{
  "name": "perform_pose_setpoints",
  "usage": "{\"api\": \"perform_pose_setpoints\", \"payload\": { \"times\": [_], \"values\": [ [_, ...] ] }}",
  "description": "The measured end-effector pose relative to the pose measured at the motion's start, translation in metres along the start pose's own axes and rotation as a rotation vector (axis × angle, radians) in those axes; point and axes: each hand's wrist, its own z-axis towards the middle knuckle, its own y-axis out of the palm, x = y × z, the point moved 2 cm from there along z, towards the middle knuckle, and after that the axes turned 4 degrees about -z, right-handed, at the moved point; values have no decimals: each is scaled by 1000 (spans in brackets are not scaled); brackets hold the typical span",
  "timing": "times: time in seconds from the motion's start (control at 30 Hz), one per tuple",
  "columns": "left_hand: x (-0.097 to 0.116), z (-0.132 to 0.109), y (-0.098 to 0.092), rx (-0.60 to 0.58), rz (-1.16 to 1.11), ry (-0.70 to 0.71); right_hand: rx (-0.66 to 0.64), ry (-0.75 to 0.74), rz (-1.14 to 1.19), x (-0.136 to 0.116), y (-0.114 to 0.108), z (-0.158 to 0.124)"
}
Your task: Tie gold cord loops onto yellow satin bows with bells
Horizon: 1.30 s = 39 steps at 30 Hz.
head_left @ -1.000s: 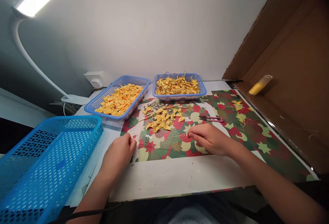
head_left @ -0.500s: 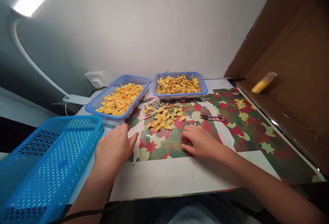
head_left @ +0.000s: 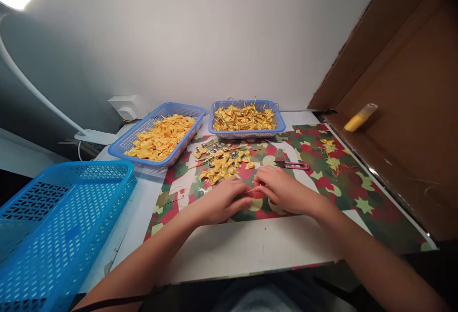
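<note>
Gold-yellow fabric bows (head_left: 223, 165) lie in a loose heap mid-table, just beyond both hands, w/ small silvery bells (head_left: 211, 164) & thin gold stems mixed in. Heap sits on a camo-print sheet (head_left: 364, 205) in red, green & cream, laid over a white board (head_left: 232, 252).

Both hands are close together at the near edge of the sheet. R hand (head_left: 281, 189): fingers curled, thumb & forefinger tips nearly meeting, pinching a thin strand (head_left: 252, 190). L hand (head_left: 222, 201): palm down, fingers fairly straight, thumb a bit apart from them; fingertips reach the strand, but can't tell if they grip it. Only a short bit of strand shows, btwn the two sets of fingertips, above the sheet.

Pink-handled snips (head_left: 295, 165) lie flat just past R hand. Farther right, yellow scraps (head_left: 332, 159) on the sheet; a clear tube w/ yellow contents (head_left: 359, 118) is by the cardboard (head_left: 397, 68).

At back: blue-violet basket (head_left: 246, 134) full of bows w/ gold stems; next to it, left, another same-colour basket (head_left: 138, 160) w/ plain bows. Bigger bright-blue basket (head_left: 84, 221) at near left. White desk lamp (head_left: 96, 136) is lit, top left, its base near the wall.
</note>
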Motion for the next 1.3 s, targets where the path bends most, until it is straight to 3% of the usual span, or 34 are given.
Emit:
{"api": "perform_pose_setpoints", "payload": {
  "times": [0.13,0.27,0.4,0.47,0.63,0.73,0.83,0.97,1.13,1.3],
  "values": [
    [-5,1,1,112,-174,-124,103,-31,124,7,-9,3],
    [-6,-2,4,147,-248,-139,270,-80,273,8,0,7],
    [-10,-4,8,116,-286,-164,284,-160,276,4,16,10],
    [-13,-4,10,136,-412,-195,296,-162,333,5,18,10],
    [-20,-3,15,261,-926,-279,413,-67,523,10,17,9],
    [-22,1,16,370,-1036,-263,489,-29,520,11,22,8],
    [-24,4,16,483,-1110,-252,516,-91,394,7,27,8],
    [-29,1,17,532,-1003,-328,555,-261,85,2,28,4],
    [-24,-3,17,401,-643,-343,563,-372,-115,2,29,2],
    [-23,-4,19,303,-481,-315,575,-418,-143,3,35,2]
  ]
}}
